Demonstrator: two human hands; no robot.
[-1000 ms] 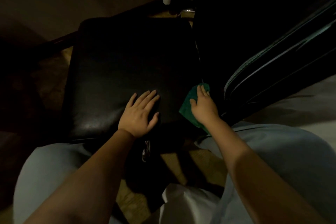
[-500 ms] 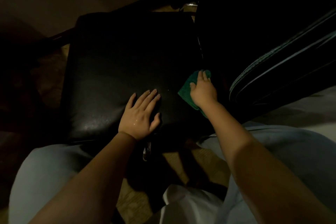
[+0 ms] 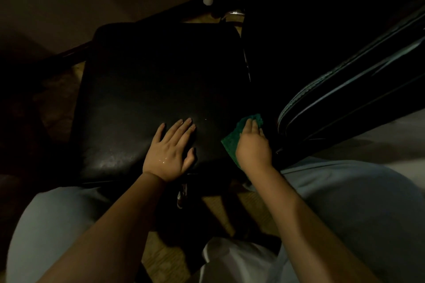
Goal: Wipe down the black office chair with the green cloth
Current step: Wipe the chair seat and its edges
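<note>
You have one black office chair (image 3: 161, 89), one green cloth (image 3: 231, 141) and your two hands at work here; your two knees (image 3: 57, 225) in pale trousers frame the bottom of the view. The light is poor; the seat's far edge and nearly everything to its right sink into darkness, and the ribbed black part (image 3: 345, 103) slanting in at the right is hard to identify. Most of the cloth is covered by your hand, with only its left edge and far corner showing. Your left hand (image 3: 169, 153) lies flat on the seat near its front edge, fingers straight and slightly spread, holding nothing; your right hand (image 3: 253, 147) presses the cloth onto the seat's right front corner, fingers straight and close together; whether its thumb hooks the cloth cannot be told.
</note>
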